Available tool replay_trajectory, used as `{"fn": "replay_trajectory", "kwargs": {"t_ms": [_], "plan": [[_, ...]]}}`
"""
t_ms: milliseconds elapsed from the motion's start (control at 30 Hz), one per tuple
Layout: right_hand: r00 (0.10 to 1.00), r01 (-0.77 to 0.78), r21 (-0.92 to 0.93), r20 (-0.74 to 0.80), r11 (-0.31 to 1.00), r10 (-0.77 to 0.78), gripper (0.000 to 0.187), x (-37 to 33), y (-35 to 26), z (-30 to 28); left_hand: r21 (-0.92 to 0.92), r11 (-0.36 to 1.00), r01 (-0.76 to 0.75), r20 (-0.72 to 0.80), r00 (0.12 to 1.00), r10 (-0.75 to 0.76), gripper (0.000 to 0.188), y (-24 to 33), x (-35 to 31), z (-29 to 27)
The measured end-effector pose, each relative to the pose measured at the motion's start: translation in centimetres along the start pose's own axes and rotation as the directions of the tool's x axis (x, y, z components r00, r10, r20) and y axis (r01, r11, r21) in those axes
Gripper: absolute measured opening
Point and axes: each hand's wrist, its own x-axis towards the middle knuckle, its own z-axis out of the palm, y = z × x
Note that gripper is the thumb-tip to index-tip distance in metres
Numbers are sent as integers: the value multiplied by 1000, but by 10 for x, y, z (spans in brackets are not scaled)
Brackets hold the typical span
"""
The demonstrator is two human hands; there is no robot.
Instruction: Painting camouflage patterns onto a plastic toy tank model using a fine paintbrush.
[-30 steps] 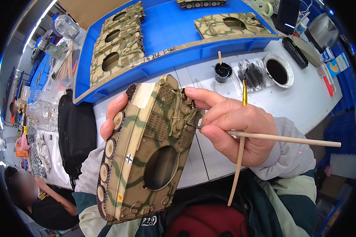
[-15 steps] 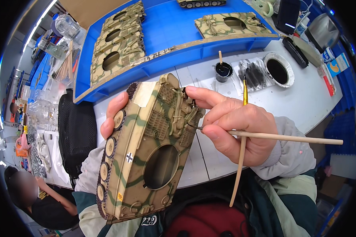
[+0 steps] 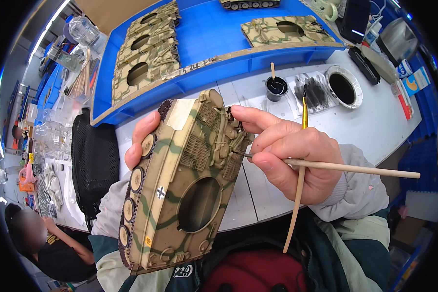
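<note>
Toward eight o'clock from centre, a camouflaged model tank hull (image 3: 182, 175) sits in the left hand (image 3: 145, 127), fingers curled round its wheeled edge — a shade higher and farther right than before. At its two o'clock, the right hand (image 3: 304, 146) pinches a pale-handled paintbrush (image 3: 355, 168), tip still at the deck fittings — and holds a yellow-ferruled brush (image 3: 295, 214), bristles toward twelve.

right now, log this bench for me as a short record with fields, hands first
left hand: grips the model tank
right hand: holds a pale brush, tip at the tank, and a gold-collared brush crossing it
tray: blue, with at least five more tanks
paint: dark, in a small cup and a white bowl
between those: smeared paper
table's left side: black bag
</note>
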Motion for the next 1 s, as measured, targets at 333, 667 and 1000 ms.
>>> {"fn": "replay_trajectory", "kwargs": {"t_ms": [333, 667, 1000], "plan": [[1000, -21, -12, -3, 1000, 21, 12, -3, 3, -1, -92, 996, 12, -19, 1000, -13, 56, -7, 2, -1], [1000, -21, 16, 14, 1000, 21, 12, 0, 1, 0, -7, 1000, -5, 9, 1000, 5, 57, 0, 0, 3], [965, -49, 51, -254, 997, 61, 9, 2, -1, 0, 128, 985, 114, 102, 987, -127, 56, 9, 16, -23]]}}
